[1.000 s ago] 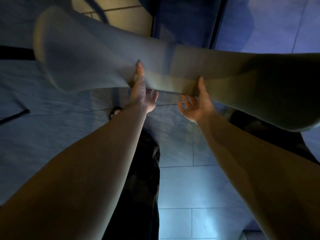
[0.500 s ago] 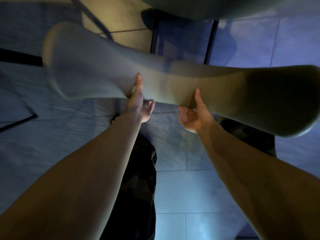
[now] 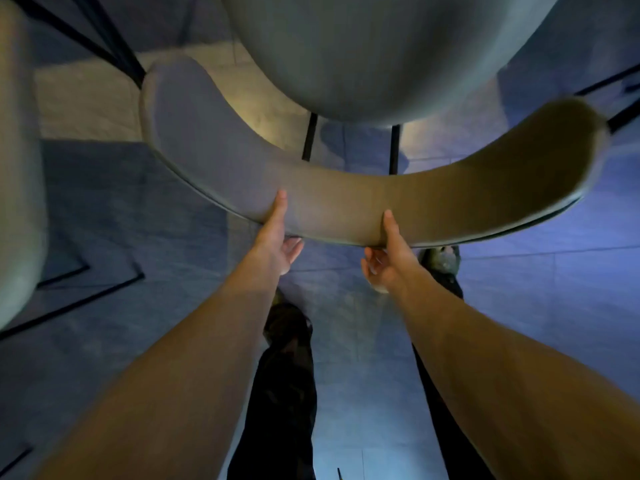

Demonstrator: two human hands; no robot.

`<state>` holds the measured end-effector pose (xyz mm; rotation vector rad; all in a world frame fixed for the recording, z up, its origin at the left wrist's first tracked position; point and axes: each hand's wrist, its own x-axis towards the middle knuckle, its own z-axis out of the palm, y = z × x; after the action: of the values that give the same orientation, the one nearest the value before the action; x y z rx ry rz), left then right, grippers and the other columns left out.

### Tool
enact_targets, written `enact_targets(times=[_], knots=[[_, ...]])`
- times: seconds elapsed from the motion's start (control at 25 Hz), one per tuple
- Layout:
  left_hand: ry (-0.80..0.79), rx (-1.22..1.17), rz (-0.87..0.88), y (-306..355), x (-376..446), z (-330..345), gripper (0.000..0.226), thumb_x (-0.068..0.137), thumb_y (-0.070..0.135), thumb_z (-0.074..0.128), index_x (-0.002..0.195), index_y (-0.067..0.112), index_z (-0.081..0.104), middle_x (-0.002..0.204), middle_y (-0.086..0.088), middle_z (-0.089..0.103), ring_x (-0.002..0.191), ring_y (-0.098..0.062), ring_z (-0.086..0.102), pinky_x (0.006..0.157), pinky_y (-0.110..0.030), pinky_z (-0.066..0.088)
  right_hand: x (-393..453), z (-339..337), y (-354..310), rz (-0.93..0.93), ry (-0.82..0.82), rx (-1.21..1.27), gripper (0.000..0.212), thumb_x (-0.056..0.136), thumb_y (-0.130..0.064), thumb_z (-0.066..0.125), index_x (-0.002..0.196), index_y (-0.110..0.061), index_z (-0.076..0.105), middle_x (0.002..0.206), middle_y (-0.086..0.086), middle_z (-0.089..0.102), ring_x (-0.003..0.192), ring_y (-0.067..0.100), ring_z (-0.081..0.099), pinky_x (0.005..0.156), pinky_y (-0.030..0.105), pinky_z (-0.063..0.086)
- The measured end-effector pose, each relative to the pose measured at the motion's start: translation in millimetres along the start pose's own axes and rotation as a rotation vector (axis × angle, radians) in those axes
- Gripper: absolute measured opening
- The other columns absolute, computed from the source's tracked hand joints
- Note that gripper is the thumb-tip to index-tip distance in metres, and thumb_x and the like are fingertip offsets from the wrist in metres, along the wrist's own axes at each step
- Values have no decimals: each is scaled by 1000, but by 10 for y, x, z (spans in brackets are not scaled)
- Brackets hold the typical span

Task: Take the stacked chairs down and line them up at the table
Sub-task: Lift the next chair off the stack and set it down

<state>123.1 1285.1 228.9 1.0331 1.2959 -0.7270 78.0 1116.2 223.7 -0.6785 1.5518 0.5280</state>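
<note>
Chair [image 3: 346, 199]: I see its curved, padded backrest arcing across the middle of my view, both ends bending away from me; the grey fabric takes warm light on the right and cool blue on the left.
Seat: the rounded grey seat [image 3: 374, 53] fills the top of the frame just beyond the backrest; I see two dark legs [image 3: 309, 136] dropping from under it to the floor.
Left hand [image 3: 277, 244]: clamped on the lower edge of the backrest left of centre, thumb laid up the near face, fingers tucked beneath.
Right hand [image 3: 389, 258]: gripping the same edge just right of centre, thumb up the fabric, fingers curled underneath; the two hands sit near each other but apart.
Second chair [image 3: 17, 188]: a pale padded form runs down the left border, with thin black frame bars [image 3: 86, 289] on the floor beside it; I cannot tell how it stands.
Floor [image 3: 138, 209]: large grey stone-look tiles with fine joints, lit bluish, with a warm yellow patch beyond the backrest.
Room: dim, mixed blue and amber light.
Below my arms: dark trousers [image 3: 284, 393] and a shoe [image 3: 441, 261] on the tiles.
</note>
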Motion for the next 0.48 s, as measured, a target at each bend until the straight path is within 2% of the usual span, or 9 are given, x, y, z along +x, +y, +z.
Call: enact_targets(times=[0.12,0.24,0.36,0.48], knots=[[-39,-4,65,231,-375,159,73,76,62,68,132,17,53,127,-1,64,115,-16,62,100,-30,49,-435,18,-291,-83,-12,-78,60,73,-64,70,114,-22,60,69,-4,60,52,6,53,54,23,49],[-41,60,124,467,-770,321,64,82,58,64,133,22,48,125,-1,61,111,-20,61,88,-32,51,-828,9,-586,-137,-15,-111,52,73,-63,71,105,-24,58,71,-5,62,51,6,54,51,23,47],[1,128,160,671,-1169,511,65,85,56,61,138,22,43,132,-3,57,115,-26,62,86,-35,51,-1214,13,-854,-169,-11,-146,44,75,-61,70,97,-26,55,72,-4,62,47,5,54,47,20,45],[37,149,190,837,-1466,655,66,86,55,61,139,19,42,133,-7,58,98,-26,65,81,-37,52,-1517,18,-1046,-171,-9,-158,41,77,-59,71,91,-25,53,72,-3,63,33,2,51,45,19,47]])
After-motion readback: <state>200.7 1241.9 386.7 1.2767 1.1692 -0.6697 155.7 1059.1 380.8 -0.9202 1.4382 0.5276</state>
